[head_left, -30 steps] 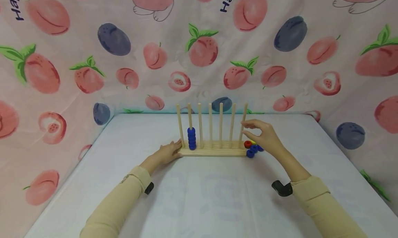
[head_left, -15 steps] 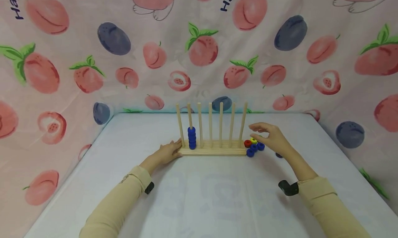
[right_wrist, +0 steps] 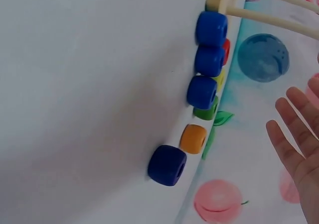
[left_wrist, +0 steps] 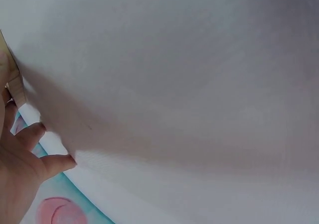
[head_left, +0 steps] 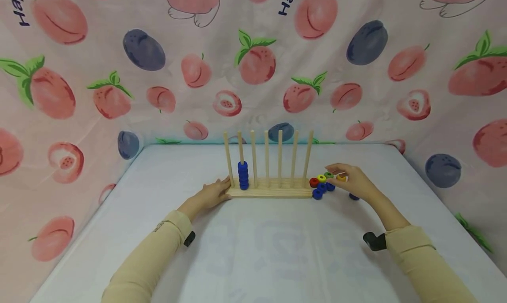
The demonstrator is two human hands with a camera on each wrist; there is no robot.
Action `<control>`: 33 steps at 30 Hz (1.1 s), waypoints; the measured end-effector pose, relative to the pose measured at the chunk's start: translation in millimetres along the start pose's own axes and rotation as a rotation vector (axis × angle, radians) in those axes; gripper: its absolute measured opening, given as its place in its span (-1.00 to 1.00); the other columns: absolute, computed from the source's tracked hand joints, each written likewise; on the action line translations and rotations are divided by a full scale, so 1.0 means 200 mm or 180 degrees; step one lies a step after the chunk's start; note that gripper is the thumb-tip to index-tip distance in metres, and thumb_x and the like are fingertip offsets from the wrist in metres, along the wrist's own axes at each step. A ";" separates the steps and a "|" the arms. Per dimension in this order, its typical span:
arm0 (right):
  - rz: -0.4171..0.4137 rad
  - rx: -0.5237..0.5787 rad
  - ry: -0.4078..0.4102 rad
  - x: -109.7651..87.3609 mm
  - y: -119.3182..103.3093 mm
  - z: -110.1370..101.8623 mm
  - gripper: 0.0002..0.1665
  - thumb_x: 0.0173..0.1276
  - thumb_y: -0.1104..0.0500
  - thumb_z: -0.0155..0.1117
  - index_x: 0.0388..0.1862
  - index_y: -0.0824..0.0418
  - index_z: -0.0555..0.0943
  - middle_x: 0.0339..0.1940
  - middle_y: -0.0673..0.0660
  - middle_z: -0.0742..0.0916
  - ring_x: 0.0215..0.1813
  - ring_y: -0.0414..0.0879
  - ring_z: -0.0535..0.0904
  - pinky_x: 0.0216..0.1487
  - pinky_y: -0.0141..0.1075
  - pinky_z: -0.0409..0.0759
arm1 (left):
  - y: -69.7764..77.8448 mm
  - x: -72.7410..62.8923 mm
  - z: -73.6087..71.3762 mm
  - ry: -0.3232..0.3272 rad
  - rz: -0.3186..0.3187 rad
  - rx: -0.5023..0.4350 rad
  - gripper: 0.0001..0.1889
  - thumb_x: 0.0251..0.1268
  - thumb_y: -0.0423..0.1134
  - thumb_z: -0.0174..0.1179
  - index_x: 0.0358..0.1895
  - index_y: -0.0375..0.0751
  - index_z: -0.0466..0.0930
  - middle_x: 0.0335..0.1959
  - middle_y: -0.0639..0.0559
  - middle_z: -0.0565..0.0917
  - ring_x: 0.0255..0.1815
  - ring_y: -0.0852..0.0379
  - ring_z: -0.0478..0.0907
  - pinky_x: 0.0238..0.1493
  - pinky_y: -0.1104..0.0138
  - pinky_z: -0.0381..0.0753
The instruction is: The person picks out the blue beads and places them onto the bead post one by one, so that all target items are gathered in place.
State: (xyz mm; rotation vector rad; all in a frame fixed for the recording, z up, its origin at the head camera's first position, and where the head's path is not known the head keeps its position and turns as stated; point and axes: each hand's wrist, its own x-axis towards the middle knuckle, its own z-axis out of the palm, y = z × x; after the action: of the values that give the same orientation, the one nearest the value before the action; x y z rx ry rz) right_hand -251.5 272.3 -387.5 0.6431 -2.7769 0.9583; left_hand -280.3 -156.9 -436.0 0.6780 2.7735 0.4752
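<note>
In the head view my left hand rests against the left end of a wooden bead rack. Some of its fingers spread onto the tabletop in the left wrist view. The rack has several upright pegs, and blue beads are stacked on the second peg from the left. My right hand hovers over loose beads beyond the rack's right end, holding nothing, its fingers extended. Near it lie an orange bead, a green bead, a yellow bead, a red bead and several blue beads.
A dark blue bead lies apart at the right, partly under the right hand in the head view. The white tabletop ends at a fruit-print cloth behind. Each wrist carries a black device.
My right hand has moved right and down, away from the rightmost peg to the loose beads. This uncovers the yellow and green beads. The left hand stays at the rack's end.
</note>
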 end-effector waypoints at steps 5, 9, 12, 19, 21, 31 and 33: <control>0.0072 -0.0123 -0.0147 0.00 0.03 0.01 -0.57 0.28 0.24 0.27 0.08 0.44 0.51 -0.01 0.42 0.65 0.00 0.30 0.57 0.06 0.16 0.54 | -0.01 0.01 0.01 -0.0009 -0.0021 0.0022 -0.36 0.43 -0.03 -0.03 0.44 -0.29 0.09 0.51 -0.16 0.02 0.44 -0.38 0.04 0.22 -0.45 0.01; 0.0224 -0.0203 -0.0328 0.00 0.05 0.02 -0.54 0.28 0.24 0.27 0.11 0.44 0.49 0.02 0.44 0.63 0.02 0.32 0.56 0.07 0.17 0.53 | -0.01 0.00 0.01 -0.0023 -0.0027 0.0033 -0.36 0.43 -0.03 -0.04 0.44 -0.29 0.08 0.51 -0.16 0.01 0.44 -0.38 0.03 0.22 -0.45 0.01; 0.0274 -0.0248 -0.0405 0.01 0.06 0.02 -0.53 0.27 0.26 0.27 0.11 0.45 0.49 0.03 0.45 0.63 0.03 0.33 0.56 0.08 0.18 0.52 | -0.02 0.00 0.01 -0.0035 -0.0042 0.0050 -0.36 0.43 -0.02 -0.04 0.45 -0.27 0.07 0.52 -0.14 0.00 0.45 -0.37 0.03 0.22 -0.45 0.00; 0.0387 -0.0417 -0.0512 0.01 0.10 0.02 -0.51 0.27 0.17 0.29 0.07 0.49 0.50 -0.02 0.46 0.64 -0.01 0.29 0.57 0.06 0.15 0.53 | -0.01 0.01 0.01 -0.0012 0.0062 0.0029 -0.38 0.43 -0.05 -0.03 0.43 -0.31 0.11 0.51 -0.17 0.03 0.43 -0.39 0.05 0.21 -0.46 0.01; 0.0433 -0.0496 -0.0529 0.01 0.11 0.02 -0.48 0.27 0.12 0.30 0.05 0.48 0.51 -0.05 0.44 0.65 -0.03 0.27 0.57 0.04 0.15 0.53 | 0.00 0.01 0.01 -0.0018 0.0073 0.0022 -0.37 0.43 -0.05 -0.03 0.43 -0.31 0.11 0.50 -0.17 0.03 0.43 -0.39 0.05 0.21 -0.46 0.02; 0.0591 -0.0594 -0.0768 0.05 0.14 0.06 -0.47 0.26 0.13 0.31 0.08 0.46 0.48 0.04 0.47 0.61 0.06 0.34 0.53 0.10 0.16 0.50 | -0.01 0.00 0.00 -0.0025 0.0007 0.0057 -0.37 0.44 -0.04 -0.05 0.44 -0.29 0.08 0.51 -0.14 0.01 0.44 -0.36 0.06 0.23 -0.45 -0.01; 0.0616 -0.0580 -0.0805 0.05 0.15 0.06 -0.48 0.25 0.16 0.31 0.08 0.46 0.48 0.05 0.47 0.61 0.08 0.35 0.52 0.11 0.16 0.49 | -0.02 0.00 0.01 -0.0029 0.0026 0.0045 -0.37 0.44 -0.04 -0.05 0.44 -0.29 0.08 0.51 -0.14 0.01 0.44 -0.37 0.06 0.23 -0.45 -0.02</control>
State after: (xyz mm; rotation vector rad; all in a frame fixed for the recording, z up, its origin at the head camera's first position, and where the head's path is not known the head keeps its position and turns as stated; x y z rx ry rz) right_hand -273.1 282.1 -410.9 0.5067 -3.1511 0.6827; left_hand -281.9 -159.2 -439.0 0.6932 2.7691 0.4535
